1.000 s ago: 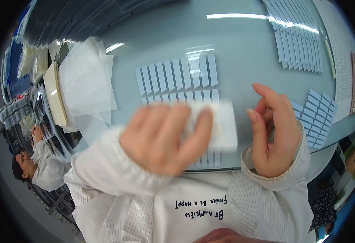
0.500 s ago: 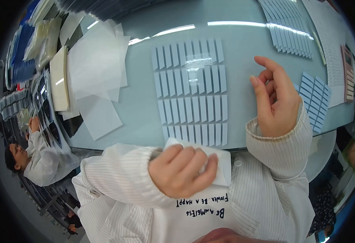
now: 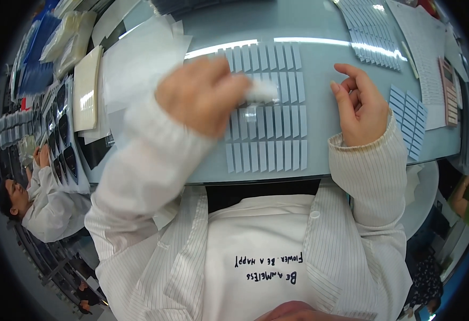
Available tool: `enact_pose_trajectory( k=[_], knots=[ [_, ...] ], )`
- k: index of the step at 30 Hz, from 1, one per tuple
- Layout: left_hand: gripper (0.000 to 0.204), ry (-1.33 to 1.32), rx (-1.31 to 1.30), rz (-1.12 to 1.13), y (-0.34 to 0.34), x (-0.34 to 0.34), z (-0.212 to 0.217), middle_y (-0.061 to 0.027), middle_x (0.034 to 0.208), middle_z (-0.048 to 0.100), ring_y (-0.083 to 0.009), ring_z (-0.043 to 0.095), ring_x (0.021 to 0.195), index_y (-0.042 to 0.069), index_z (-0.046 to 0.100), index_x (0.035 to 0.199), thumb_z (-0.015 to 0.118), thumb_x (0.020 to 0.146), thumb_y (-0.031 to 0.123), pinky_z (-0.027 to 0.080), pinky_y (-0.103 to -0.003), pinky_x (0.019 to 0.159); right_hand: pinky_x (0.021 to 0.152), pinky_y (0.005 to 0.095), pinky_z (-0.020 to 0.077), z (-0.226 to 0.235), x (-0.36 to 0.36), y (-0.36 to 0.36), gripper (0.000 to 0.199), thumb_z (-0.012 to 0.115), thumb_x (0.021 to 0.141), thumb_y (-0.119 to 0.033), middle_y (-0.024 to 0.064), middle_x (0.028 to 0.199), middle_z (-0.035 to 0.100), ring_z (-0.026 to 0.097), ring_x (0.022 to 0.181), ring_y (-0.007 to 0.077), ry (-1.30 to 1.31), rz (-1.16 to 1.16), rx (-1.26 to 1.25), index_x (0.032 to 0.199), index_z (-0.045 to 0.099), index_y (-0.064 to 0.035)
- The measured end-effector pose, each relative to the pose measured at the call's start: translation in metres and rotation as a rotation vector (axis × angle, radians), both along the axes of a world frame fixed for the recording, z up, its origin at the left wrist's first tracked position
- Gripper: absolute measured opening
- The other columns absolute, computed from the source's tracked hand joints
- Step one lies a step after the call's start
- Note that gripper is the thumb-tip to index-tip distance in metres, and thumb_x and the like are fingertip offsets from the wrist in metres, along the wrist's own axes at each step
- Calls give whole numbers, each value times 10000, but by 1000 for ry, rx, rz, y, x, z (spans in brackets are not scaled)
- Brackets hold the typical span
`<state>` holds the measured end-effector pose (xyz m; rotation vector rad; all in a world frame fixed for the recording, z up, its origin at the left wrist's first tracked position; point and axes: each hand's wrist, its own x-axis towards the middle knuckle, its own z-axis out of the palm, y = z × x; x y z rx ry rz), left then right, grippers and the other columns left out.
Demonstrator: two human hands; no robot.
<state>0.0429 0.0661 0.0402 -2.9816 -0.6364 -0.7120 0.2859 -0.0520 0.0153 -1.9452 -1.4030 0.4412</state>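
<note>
My left hand (image 3: 202, 96), blurred by motion, is closed round a white cloth or wipe (image 3: 265, 92). It is over the upper left part of a block of pale blue strips (image 3: 266, 155). The strips lie side by side in several rows on the glass table; the hand and cloth hide some of them. Whether the cloth touches the strips I cannot tell. To the right of the block, my right hand (image 3: 361, 109) is at the table, palm turned inward, holding nothing. Its thumb and forefinger are apart and the other fingers are curled.
White translucent sheets (image 3: 133, 69) and a cream pad (image 3: 88, 88) lie at the left. More strips lie at the far right (image 3: 370, 37) and beside my right wrist (image 3: 408, 120). A pink calculator (image 3: 449, 91) is on the right. Another person (image 3: 47, 198) works at the left.
My left hand has swung up from in front of my chest, carrying the white cloth over the strips. My right hand keeps about the same pose. The view has shifted slightly.
</note>
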Motion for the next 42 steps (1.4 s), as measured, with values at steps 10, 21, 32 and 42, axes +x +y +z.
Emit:
enact_pose_trajectory(
  k=[10, 21, 32, 42],
  knots=[
    [298, 75, -165, -202, -113, -60, 13, -62, 787, 588, -190, 559, 632, 66, 679, 973, 689, 679, 112, 485, -301, 593, 598, 235, 472, 9, 2, 33, 483, 756, 832, -49, 67, 1071, 600, 547, 712, 114, -226, 344, -1, 1290, 604, -46],
    [621, 51, -214, 94, -102, -73, -9, -150, 1320, 618, -331, 583, 1224, 97, 643, 1306, 755, 747, 344, 464, -438, 1042, 712, 258, 520, 8, -2, 78, 499, 779, 822, -39, 44, 1095, 591, 560, 809, 122, -169, 314, -189, 1292, 614, -83],
    [613, 11, -330, -31, -118, -54, -48, -83, 1394, 608, -252, 569, 1290, 154, 649, 1329, 798, 763, 335, 410, -432, 1083, 751, 268, 521, 7, 0, 94, 361, 740, 852, -42, 6, 892, 601, 555, 739, 92, -115, 158, -232, 1204, 674, -83],
    [587, -21, -338, -25, -116, -53, -48, -73, 1396, 609, -241, 569, 1291, 163, 668, 1304, 804, 748, 289, 417, -420, 1073, 702, 276, 524, 0, -5, 92, 226, 695, 884, -29, 35, 834, 646, 610, 711, 131, -142, 85, -147, 1109, 694, -47]
  ],
)
